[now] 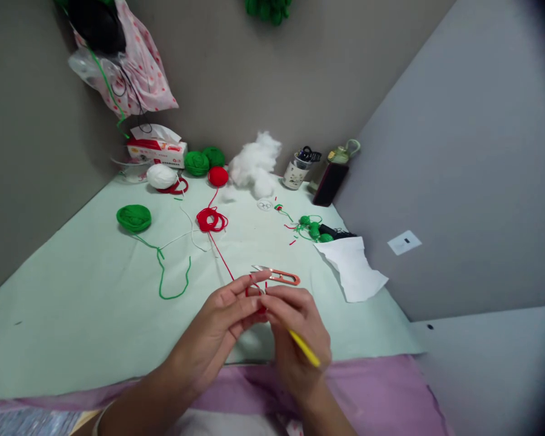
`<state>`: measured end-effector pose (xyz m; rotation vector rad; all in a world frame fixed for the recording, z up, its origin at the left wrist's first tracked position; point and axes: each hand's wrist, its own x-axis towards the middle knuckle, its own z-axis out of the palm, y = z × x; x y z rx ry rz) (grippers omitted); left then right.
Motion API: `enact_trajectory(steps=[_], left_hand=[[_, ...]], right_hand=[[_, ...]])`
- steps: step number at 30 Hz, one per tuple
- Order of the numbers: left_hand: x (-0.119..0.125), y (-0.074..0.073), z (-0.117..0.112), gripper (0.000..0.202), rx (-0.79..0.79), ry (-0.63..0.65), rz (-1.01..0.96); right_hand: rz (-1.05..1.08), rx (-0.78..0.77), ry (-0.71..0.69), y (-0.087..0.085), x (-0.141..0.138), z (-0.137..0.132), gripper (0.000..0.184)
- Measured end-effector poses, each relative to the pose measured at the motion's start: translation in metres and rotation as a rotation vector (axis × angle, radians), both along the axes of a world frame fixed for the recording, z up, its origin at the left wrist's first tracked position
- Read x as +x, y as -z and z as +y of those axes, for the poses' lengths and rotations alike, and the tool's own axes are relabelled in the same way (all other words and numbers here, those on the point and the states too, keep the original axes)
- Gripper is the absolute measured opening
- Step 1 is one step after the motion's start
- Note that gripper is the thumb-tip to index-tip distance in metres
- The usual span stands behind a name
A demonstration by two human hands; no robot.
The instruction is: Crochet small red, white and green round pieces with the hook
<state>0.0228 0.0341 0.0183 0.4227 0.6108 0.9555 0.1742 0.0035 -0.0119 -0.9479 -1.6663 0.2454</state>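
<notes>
My left hand pinches a small red crochet piece, with red yarn looped over its raised forefinger. Fingers mostly cover the piece. My right hand is closed around a crochet hook with a yellow handle, its tip at the red piece between both hands. From there the red yarn runs up to a loose red coil and on to a red yarn ball. Just beyond my fingertips lie orange-handled thread snips.
Green yarn and white yarn sit at left, near a tissue box. White stuffing, a pen cup, a bottle and a dark phone stand at the back. Paper and small green pieces lie right.
</notes>
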Motion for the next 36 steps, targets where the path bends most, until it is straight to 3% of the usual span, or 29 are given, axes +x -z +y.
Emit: enact_trajectory(steps=[4,7,12,15,19,21,23,26,28,30,33,36], left_hand=[[-0.004,-0.002,0.001,0.024,-0.013,-0.022,0.023],[-0.003,-0.003,-0.001,0.024,0.050,-0.035,0.063],[0.002,0.001,-0.004,0.029,0.182,-0.043,0.124],[0.004,0.002,-0.004,0.035,0.146,-0.070,0.123],[0.003,0.002,-0.002,0.037,0.007,-0.049,0.021],[0.000,0.001,0.000,0.036,-0.064,-0.015,-0.008],[-0.003,0.001,0.002,0.034,-0.091,-0.021,0.000],[-0.003,0.002,0.001,0.034,0.015,-0.106,0.092],[-0.001,0.003,-0.001,0.039,0.120,-0.168,0.156],[0.001,0.003,-0.002,0.045,0.166,-0.175,0.166],[0.002,0.000,-0.003,0.048,0.122,-0.083,0.110],[0.000,-0.004,-0.002,0.042,0.057,-0.007,0.056]], right_hand=[[0.420,-0.135,-0.042,-0.006,0.001,0.004,0.025],[0.585,-0.233,-0.134,-0.009,0.000,0.009,0.018],[0.448,-0.221,-0.099,-0.010,-0.004,0.010,0.019],[0.279,-0.153,-0.039,-0.006,-0.006,0.006,0.028],[-0.064,0.062,0.079,0.001,-0.003,0.001,0.045],[-0.009,0.045,0.081,0.000,-0.001,0.001,0.042],[0.185,-0.048,0.051,-0.004,0.001,0.004,0.032],[0.429,-0.171,-0.024,-0.012,0.000,0.008,0.021],[0.393,-0.187,-0.046,-0.013,-0.004,0.011,0.020],[0.232,-0.098,0.013,-0.010,-0.009,0.012,0.026],[-0.002,0.115,0.153,-0.003,-0.016,0.012,0.042],[0.071,0.131,0.151,0.000,-0.017,0.011,0.043]])
